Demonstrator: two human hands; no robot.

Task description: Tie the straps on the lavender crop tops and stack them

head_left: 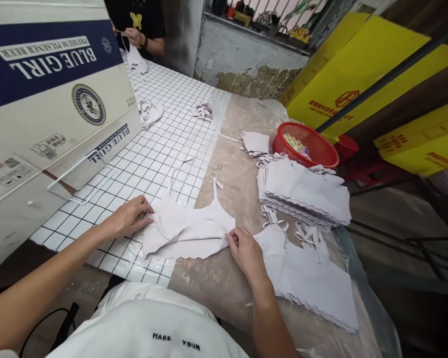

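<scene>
In the head view, standing close by, I see a pale top (186,223) with thin straps (215,191) spread on the tabletop (175,89), a little below the middle of the frame. The person's left hand (132,219) has its fingers pinched together on the top's left edge; the right hand (246,251) clamps the lower right edge between thumb and fingers. A fold crosses the cloth between them.

Handling it well seems to call for light, even tension from both sides, enough to flatten that fold and straighten the wavy hem without stretching the thin fabric. The straps look best left lying away from the body, untwisted.

At right sit a stack of similar cloth (306,189) and a lower pile (309,271), with a red basket (315,140) above. A beer carton (41,119) fills the upper left, near a co-worker's hand (133,37).
</scene>
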